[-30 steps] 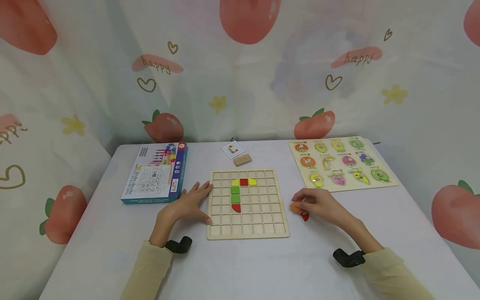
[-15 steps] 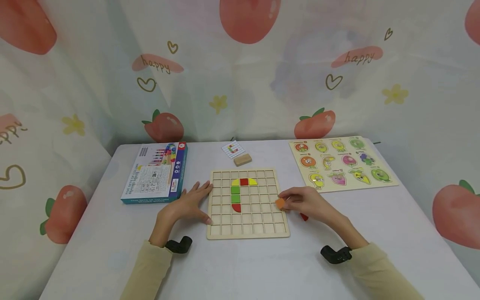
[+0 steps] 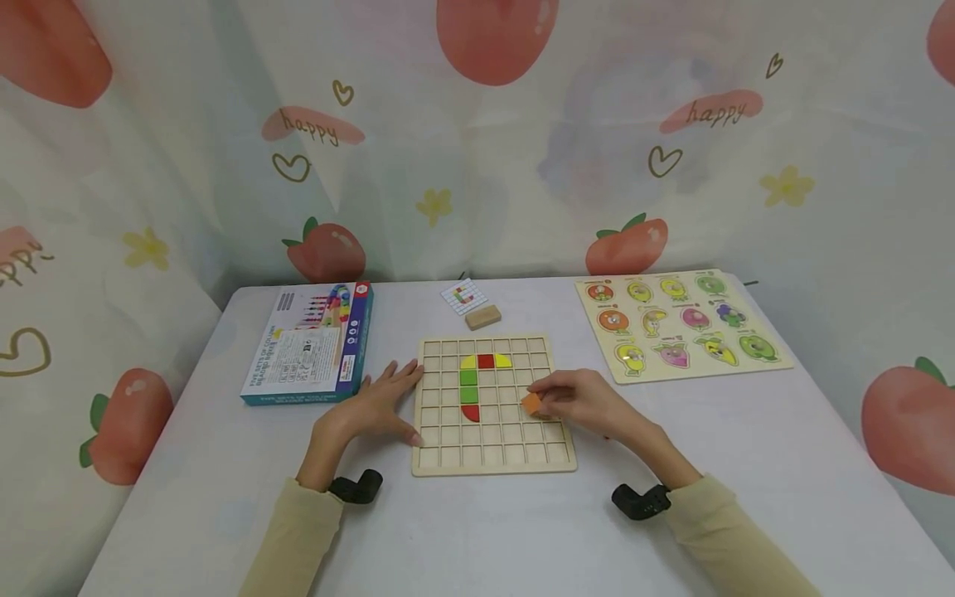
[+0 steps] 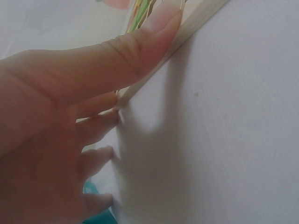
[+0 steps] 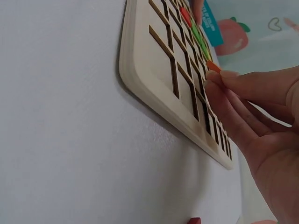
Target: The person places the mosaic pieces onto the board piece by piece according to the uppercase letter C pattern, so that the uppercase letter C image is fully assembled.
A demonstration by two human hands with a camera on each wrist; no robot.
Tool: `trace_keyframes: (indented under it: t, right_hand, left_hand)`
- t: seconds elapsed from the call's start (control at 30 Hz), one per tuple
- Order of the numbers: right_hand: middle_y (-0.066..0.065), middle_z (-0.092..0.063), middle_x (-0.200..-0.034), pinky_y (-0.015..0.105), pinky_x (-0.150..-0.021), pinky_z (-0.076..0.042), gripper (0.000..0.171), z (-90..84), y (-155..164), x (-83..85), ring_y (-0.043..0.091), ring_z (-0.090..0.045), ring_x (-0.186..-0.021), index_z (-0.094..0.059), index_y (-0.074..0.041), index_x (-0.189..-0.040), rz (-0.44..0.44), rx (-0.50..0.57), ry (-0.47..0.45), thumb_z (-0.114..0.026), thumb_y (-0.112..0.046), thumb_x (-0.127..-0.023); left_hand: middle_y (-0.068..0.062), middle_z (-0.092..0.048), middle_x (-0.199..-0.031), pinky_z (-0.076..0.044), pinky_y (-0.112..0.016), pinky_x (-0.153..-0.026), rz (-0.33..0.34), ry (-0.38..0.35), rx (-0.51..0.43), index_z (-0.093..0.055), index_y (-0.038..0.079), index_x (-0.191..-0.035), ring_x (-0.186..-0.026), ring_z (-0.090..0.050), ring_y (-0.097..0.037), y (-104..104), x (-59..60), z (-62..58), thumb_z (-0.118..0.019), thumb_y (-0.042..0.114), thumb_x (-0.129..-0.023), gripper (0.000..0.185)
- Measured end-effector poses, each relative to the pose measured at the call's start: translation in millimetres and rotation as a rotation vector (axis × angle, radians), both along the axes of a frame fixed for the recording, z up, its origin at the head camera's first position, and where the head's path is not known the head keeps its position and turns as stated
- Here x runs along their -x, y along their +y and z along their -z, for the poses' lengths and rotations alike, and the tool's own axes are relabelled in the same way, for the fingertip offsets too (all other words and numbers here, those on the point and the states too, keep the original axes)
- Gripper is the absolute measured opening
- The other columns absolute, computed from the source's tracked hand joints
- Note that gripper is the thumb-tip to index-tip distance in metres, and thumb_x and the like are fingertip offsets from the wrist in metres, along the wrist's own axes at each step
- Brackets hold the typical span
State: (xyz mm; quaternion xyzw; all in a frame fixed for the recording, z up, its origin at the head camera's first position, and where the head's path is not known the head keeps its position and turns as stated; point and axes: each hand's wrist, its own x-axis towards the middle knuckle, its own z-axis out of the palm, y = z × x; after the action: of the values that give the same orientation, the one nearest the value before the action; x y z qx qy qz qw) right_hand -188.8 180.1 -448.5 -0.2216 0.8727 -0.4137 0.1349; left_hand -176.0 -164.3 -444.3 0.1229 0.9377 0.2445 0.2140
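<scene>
A wooden grid board [image 3: 494, 463] lies mid-table, its square cells holding two green squares [image 3: 468, 386], a red square [image 3: 486, 362], yellow corner pieces [image 3: 503, 361] and a red rounded piece [image 3: 471, 413]. My left hand [image 3: 373, 412] rests at the board's left edge, fingers spread, thumb and fingertips at the rim. Between thumb and fingers, my right hand [image 3: 585, 403] pinches an orange block [image 3: 532, 404] over the right part of the grid. In the right wrist view the orange block [image 5: 213, 66] shows only as a thin edge at the fingertips.
A small red piece [image 5: 194, 220] lies on the table near the right hand. Behind the board are a pattern card [image 3: 464, 297] and a wooden block [image 3: 482, 317]. A boxed toy [image 3: 308, 344] stands left; a fruit puzzle board [image 3: 682, 327] lies back right.
My right hand has lifted the orange block from the table right of the board and carried it left over the grid. My left hand has stayed at the board's edge.
</scene>
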Motion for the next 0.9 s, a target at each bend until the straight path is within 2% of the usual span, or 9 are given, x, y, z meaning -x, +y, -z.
trace_keyframes:
  t: [0.23,0.53,0.9]
  right_hand:
    - [0.005,-0.073,-0.097,0.018,-0.073,-0.056,0.027,3.4,-11,1.1,0.01,-0.068,-0.081,-0.071,-0.006,-0.11,-0.02,0.02,-0.014,-0.074,-0.009,-0.084]
    - [0.0,-0.073,-0.097,0.018,-0.073,-0.054,0.028,2.0,-30,-1.0,0.009,-0.064,-0.082,-0.073,-0.011,-0.105,-0.044,-0.015,0.03,-0.08,-0.019,-0.08]
    - [-0.002,-0.069,-0.089,0.019,-0.072,-0.054,0.023,1.8,-50,3.4,0.008,-0.061,-0.079,-0.073,-0.012,-0.1,-0.086,-0.062,0.074,-0.08,-0.02,-0.08]
  left_hand:
    - [0.0,-0.013,-0.165,0.003,-0.063,-0.119,0.0,-0.001,0.0,-0.024,0.019,-0.155,-0.153,0.002,-0.033,0,0.2,0.3,-0.087,0.036,-0.069,0.108]
    - [0.0,-0.013,-0.165,0.003,-0.063,-0.119,0.0,0.001,0.003,-0.024,0.019,-0.155,-0.153,0.002,-0.033,0,0.7,1.7,-0.086,0.037,-0.069,0.108]
    - [0.001,-0.011,-0.165,0.003,-0.063,-0.12,-0.002,-0.01,0.009,-0.023,0.02,-0.156,-0.153,0.003,-0.031,-1,1.8,1.2,-0.086,0.037,-0.069,0.108]
